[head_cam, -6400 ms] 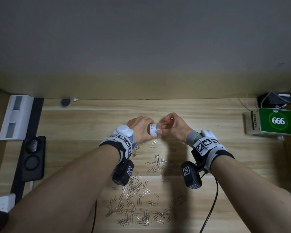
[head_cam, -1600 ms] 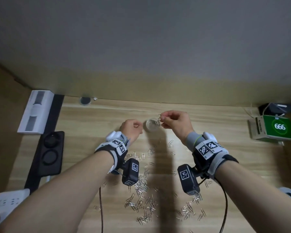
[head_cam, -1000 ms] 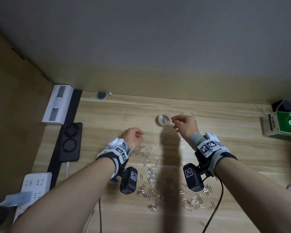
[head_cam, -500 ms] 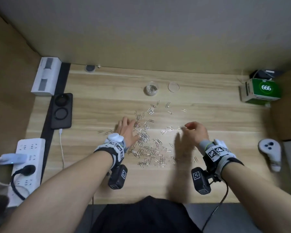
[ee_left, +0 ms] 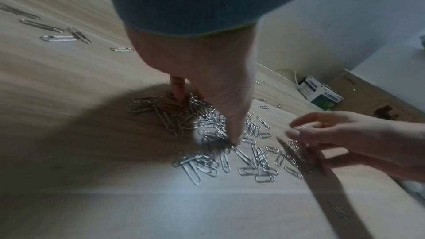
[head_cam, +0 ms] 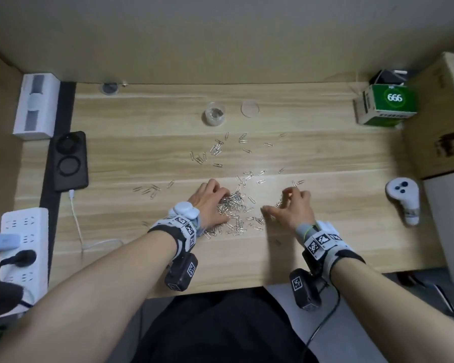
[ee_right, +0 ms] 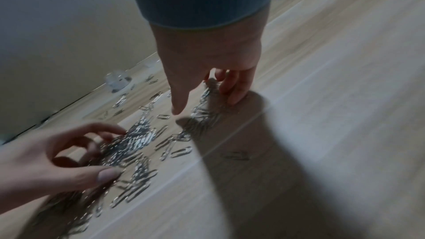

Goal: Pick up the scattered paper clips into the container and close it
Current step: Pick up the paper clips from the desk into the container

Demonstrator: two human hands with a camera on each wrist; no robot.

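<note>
Silver paper clips lie scattered over the wooden desk, with the thickest heap between my hands. My left hand cups the heap's left side, its curled fingers and thumb closing round a bunch. My right hand rests its fingertips on the desk at the right of the heap, thumb spread, with clips lying between thumb and fingers. The small clear container stands open near the back with a few clips inside. Its round lid lies flat just right of it.
More clips trail toward the container, and a small group lies to the left. A green box is at the back right, a white controller at the right edge. A black charger pad and a power strip are on the left.
Earlier both hands held the container, and the right hand dropped clips in. Since then both hands have come back to the near heap and settled on it, raking clips together.
</note>
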